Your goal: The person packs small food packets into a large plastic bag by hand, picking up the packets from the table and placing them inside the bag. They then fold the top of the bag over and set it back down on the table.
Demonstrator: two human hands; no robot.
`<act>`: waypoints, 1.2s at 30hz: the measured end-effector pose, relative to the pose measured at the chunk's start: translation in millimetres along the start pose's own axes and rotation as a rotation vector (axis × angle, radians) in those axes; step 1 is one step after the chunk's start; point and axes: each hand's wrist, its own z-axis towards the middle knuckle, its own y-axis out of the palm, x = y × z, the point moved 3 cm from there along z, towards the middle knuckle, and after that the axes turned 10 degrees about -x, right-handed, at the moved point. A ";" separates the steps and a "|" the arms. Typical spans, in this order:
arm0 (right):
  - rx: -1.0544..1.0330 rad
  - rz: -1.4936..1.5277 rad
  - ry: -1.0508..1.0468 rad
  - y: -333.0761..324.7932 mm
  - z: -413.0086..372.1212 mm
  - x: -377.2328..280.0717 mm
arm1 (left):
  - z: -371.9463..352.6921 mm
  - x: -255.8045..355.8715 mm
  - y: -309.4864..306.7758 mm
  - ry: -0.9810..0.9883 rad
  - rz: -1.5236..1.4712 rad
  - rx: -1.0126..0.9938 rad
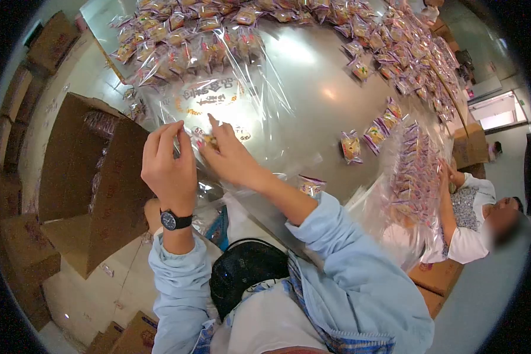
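A large clear plastic bag (218,94) with printed lettering lies flat on the metal table before me, and rows of small wrapped snack packets (186,56) fill its far part. At the bag's near left edge, my left hand (170,165), wearing a black watch, is closed in a pinch on the film. My right hand (230,156) rests over the near end, its index finger stretched forward and the other fingers curled. A small yellowish patch shows by its fingertips, too blurred to name. Close to my right forearm lies a single packet (311,185).
Loose packets are heaped along the far side (395,44) of the metal table (312,88). A few single packets (351,146) lie mid-table. Right, another person (469,206) handles a filled clear bag (416,171). An open cardboard box (121,171) stands left; more boxes (26,236) line the wall.
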 end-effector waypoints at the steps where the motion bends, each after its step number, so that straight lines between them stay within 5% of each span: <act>1: 0.093 0.036 -0.017 7.9 13.8 3.7 | -0.4 2.1 -0.9 -0.022 -0.029 0.029; 3: 0.138 0.139 0.053 5.8 38.9 6.5 | -6.1 -0.5 4.9 -0.051 -0.064 0.108; 6: 0.430 -0.294 -0.114 11.6 83.4 23.5 | -21.4 -2.0 10.2 -0.024 -0.080 0.162; 7: 0.379 -0.414 -0.002 13.1 94.0 26.8 | -27.2 3.7 10.1 0.023 -0.068 0.164; 10: 0.337 -0.350 0.024 -6.7 111.7 17.5 | -53.3 20.0 27.2 0.039 -0.208 0.009; 11: 0.548 -0.316 -0.387 -3.7 125.5 39.8 | -55.8 26.4 39.0 -0.038 -0.228 -0.048; 15: 0.643 -0.118 -0.344 -15.8 141.9 35.7 | -60.7 29.8 70.1 -0.247 -0.238 -0.192; 19: 0.474 -0.210 -0.338 -14.2 145.4 54.0 | -43.0 9.5 88.5 -0.268 -0.235 -0.120; 22: 0.353 -0.024 -0.138 -22.8 139.0 42.1 | -18.5 -7.0 95.4 -0.470 -0.394 -0.102; 25: 0.361 -0.025 -0.113 -24.2 139.7 38.4 | 0.4 -13.0 98.8 -0.368 0.091 0.137; 28: 0.380 -0.064 -0.122 -27.1 131.8 31.9 | 9.2 -31.7 111.4 -0.373 0.146 0.187; 34: 0.314 0.022 -0.098 -1.5 168.0 90.5 | 28.2 -62.2 102.0 -0.639 -0.077 -0.122; 36: 0.415 -0.122 -0.217 -15.7 151.4 66.1 | 37.5 -77.2 102.6 -0.544 0.220 -0.269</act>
